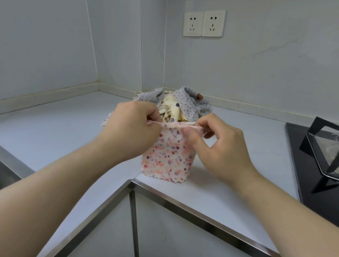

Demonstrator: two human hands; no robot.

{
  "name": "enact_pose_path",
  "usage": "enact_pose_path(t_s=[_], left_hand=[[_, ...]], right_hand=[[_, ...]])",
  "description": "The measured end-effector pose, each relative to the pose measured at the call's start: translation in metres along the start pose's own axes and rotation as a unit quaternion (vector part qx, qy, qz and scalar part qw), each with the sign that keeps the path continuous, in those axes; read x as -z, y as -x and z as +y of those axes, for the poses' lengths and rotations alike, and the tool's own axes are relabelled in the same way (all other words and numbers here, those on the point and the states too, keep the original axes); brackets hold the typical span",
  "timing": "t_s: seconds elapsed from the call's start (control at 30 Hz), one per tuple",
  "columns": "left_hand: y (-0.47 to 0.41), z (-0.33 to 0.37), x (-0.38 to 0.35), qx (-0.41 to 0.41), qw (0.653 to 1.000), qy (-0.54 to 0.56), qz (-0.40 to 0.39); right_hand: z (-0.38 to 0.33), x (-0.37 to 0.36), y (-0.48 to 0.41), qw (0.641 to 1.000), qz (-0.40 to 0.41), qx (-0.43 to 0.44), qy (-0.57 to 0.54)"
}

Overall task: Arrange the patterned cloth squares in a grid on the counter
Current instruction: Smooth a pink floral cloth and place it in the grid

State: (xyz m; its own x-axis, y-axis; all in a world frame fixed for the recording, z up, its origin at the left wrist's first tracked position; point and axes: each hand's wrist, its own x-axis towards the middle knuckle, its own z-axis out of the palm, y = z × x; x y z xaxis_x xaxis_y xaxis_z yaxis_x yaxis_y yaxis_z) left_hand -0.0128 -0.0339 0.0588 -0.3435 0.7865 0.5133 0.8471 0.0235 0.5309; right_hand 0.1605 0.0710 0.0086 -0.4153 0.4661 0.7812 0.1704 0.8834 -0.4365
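2 bare forearms reach in from the bottom edge, over the grey cabinet doors [172,245] and the steel-trimmed inner corner of the worktop [47,131]. Just past that corner, the pink cloth square [169,160], dotted with red, orange and purple marks, hangs upright with its printed face toward the camera. Its rolled-over top edge runs level from left to right between the 2 hands. Its zigzag-cut bottom edge points down and reaches the worktop surface; whether it rests there cannot be told.

The left hand [131,124] has its fingers curled, pinching the top-left end of the square. The right hand [215,146] pinches the top-right end between thumb and curled fingers.

Right behind the hands sits a heap of cloths [186,105], with a grey dotted piece draped over a cream one. A pale cloth corner [106,119] lies flat on the worktop just left of the left hand.

At the right, well apart from the heap, a black hob [294,155] carries a black pan support. On the far wall above, 2 white sockets [203,23] sit side by side.
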Motion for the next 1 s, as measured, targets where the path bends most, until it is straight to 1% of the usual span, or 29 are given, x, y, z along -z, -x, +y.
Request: enact_pose_path(t_s=[0.1,0.2,0.27,0.37,0.47,0.53,0.6,0.63,0.77,0.87,0.93,1.0], left_hand=[[-0.003,-0.003,-0.002,0.051,0.997,0.050,-0.016],[-0.005,-0.006,-0.007,0.122,0.980,0.151,-0.041],[-0.004,-0.008,-0.009,0.172,0.955,0.235,-0.064],[-0.005,-0.012,-0.012,0.230,0.904,0.343,-0.111],[-0.004,-0.014,-0.013,0.272,0.867,0.399,-0.121],[-0.004,-0.014,-0.015,0.277,0.854,0.424,-0.118],[-0.003,-0.013,-0.018,0.266,0.860,0.425,-0.098],[-0.002,-0.013,-0.019,0.256,0.871,0.412,-0.082],[0.000,-0.012,-0.022,0.188,0.939,0.286,-0.018],[0.003,-0.008,-0.023,0.123,0.974,0.188,0.043],[0.005,-0.005,-0.022,0.085,0.986,0.128,0.070],[0.007,-0.002,-0.020,0.064,0.990,0.100,0.081]], right_hand=[[-0.004,0.000,-0.001,0.996,-0.012,-0.066,-0.061],[-0.005,-0.001,-0.002,0.982,-0.013,-0.128,-0.136],[-0.004,-0.001,-0.003,0.976,-0.009,-0.146,-0.160],[-0.001,0.000,-0.004,0.973,0.007,-0.163,-0.166],[0.001,0.000,-0.004,0.971,0.009,-0.172,-0.168],[0.002,-0.001,-0.004,0.970,0.003,-0.174,-0.167],[0.002,-0.001,-0.003,0.970,-0.002,-0.178,-0.166],[0.002,-0.001,-0.003,0.969,-0.004,-0.181,-0.166],[0.001,-0.001,-0.003,0.967,-0.012,-0.189,-0.168],[-0.001,-0.002,-0.004,0.961,-0.010,-0.202,-0.188],[-0.002,-0.002,-0.006,0.942,-0.008,-0.241,-0.235],[-0.003,-0.003,-0.007,0.906,-0.018,-0.300,-0.298]])
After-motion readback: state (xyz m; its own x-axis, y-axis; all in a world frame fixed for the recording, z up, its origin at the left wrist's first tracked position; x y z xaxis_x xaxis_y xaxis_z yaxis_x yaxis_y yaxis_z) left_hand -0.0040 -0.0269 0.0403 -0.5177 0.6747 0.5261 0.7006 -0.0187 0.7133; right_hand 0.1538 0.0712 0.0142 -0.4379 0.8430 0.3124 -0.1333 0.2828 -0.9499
